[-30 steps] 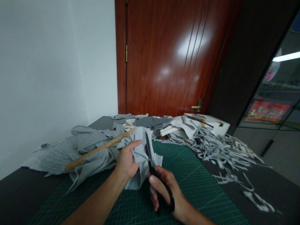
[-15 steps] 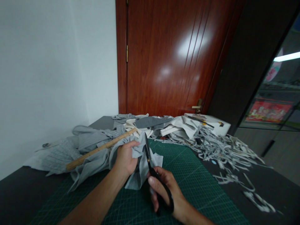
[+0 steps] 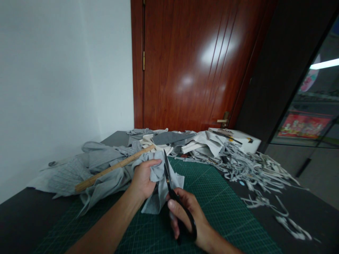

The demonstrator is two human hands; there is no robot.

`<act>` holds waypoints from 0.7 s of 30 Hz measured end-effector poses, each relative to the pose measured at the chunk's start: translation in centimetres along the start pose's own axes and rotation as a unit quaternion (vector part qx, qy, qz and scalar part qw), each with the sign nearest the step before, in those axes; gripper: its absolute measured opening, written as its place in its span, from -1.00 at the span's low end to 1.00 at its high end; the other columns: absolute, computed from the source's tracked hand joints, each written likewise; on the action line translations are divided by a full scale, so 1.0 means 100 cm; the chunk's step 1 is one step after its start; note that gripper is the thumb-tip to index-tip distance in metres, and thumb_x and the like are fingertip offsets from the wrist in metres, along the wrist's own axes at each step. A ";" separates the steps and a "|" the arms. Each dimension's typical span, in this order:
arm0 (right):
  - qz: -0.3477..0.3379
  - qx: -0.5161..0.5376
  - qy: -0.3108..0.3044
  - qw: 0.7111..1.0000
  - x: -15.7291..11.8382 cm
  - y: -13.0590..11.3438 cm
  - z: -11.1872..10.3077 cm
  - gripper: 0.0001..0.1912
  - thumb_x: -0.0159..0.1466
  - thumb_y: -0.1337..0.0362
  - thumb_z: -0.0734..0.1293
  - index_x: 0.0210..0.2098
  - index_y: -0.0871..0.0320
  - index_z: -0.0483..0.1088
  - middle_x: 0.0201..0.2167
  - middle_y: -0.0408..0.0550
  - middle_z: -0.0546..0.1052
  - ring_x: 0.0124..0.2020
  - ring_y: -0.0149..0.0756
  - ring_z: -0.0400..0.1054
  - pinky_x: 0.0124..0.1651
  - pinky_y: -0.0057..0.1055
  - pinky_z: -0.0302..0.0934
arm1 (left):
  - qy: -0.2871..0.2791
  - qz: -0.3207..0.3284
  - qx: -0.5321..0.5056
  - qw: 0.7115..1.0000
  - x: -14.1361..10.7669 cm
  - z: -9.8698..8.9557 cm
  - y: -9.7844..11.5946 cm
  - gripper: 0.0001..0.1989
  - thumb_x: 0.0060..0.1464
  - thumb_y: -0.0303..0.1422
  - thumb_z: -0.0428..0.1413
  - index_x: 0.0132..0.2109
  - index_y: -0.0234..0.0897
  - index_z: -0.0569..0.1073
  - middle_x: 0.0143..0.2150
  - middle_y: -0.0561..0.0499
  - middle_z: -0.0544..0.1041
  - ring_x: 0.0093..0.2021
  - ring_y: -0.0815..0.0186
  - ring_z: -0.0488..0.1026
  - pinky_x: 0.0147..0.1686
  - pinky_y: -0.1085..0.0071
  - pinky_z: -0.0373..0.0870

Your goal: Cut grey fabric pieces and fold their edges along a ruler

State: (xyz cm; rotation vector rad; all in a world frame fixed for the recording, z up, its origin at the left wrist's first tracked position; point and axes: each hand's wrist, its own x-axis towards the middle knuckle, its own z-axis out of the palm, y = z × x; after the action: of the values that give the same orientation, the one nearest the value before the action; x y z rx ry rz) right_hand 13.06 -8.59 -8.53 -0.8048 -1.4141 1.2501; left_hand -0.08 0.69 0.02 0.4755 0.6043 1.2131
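My left hand (image 3: 145,178) is closed on a bunched piece of light grey fabric (image 3: 157,170), thumb lying on top. A flap of that fabric hangs below onto the green cutting mat (image 3: 212,204). In my right hand (image 3: 186,211) are black-handled scissors (image 3: 169,183), their dark blades pointing up and away from me. The blades lie against the fabric's right side, just right of my left thumb; whether they are parted around the cloth I cannot tell. More of the grey cloth trails left from my left hand.
A wooden ruler (image 3: 113,168) lies across crumpled grey cloth (image 3: 71,176) on the left. Fabric pieces (image 3: 203,143) are heaped at the back. Thin cut strips (image 3: 246,169) pile up on the right, before a white box (image 3: 246,139). A brown door (image 3: 185,70) stands behind the table.
My left hand has shifted slightly right, toward the scissors, and the fabric in it is more bunched. My right hand and the scissors have hardly moved.
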 end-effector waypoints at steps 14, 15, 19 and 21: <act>0.005 -0.003 -0.002 1.000 -0.001 0.000 -0.001 -0.39 0.24 -0.31 0.43 -0.22 0.15 0.33 -0.73 -0.35 0.31 -0.79 -0.46 0.16 -0.72 -0.57 0.09 | -0.049 0.054 -0.022 0.997 0.006 -0.005 -0.002 -0.38 -0.36 -0.76 0.06 -0.07 -0.33 0.57 -0.29 0.01 0.66 -0.30 0.12 0.68 -0.17 0.21 0.64; 0.004 -0.002 -0.001 1.000 -0.001 -0.001 -0.001 -0.39 0.23 -0.31 0.43 -0.22 0.14 0.33 -0.73 -0.36 0.31 -0.79 -0.46 0.16 -0.72 -0.57 0.08 | -0.050 0.065 -0.024 0.996 0.006 -0.005 -0.002 -0.38 -0.39 -0.76 0.06 -0.10 -0.31 0.57 -0.30 0.04 0.65 -0.29 0.13 0.68 -0.16 0.23 0.63; -0.003 -0.001 0.007 1.000 -0.001 0.000 -0.001 -0.40 0.24 -0.29 0.44 -0.22 0.13 0.32 -0.72 -0.37 0.31 -0.80 -0.48 0.15 -0.72 -0.58 0.10 | -0.025 0.073 -0.026 0.997 0.008 -0.007 -0.002 -0.49 -0.44 -0.75 0.03 -0.26 -0.31 0.53 -0.41 0.08 0.59 -0.32 0.14 0.66 -0.19 0.27 0.62; -0.008 0.001 0.011 1.000 -0.001 0.000 -0.001 -0.41 0.25 -0.29 0.43 -0.22 0.13 0.31 -0.73 -0.37 0.31 -0.80 -0.49 0.14 -0.72 -0.59 0.10 | -0.013 0.070 -0.028 0.997 0.010 -0.009 -0.002 -0.49 -0.46 -0.75 0.02 -0.27 -0.31 0.52 -0.42 0.08 0.58 -0.34 0.14 0.66 -0.21 0.26 0.62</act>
State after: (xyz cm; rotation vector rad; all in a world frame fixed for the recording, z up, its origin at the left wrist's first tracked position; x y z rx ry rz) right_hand 13.15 -8.65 -8.59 -0.8017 -1.3989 1.2284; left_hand -0.33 1.59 -0.93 0.4931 0.5201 1.3504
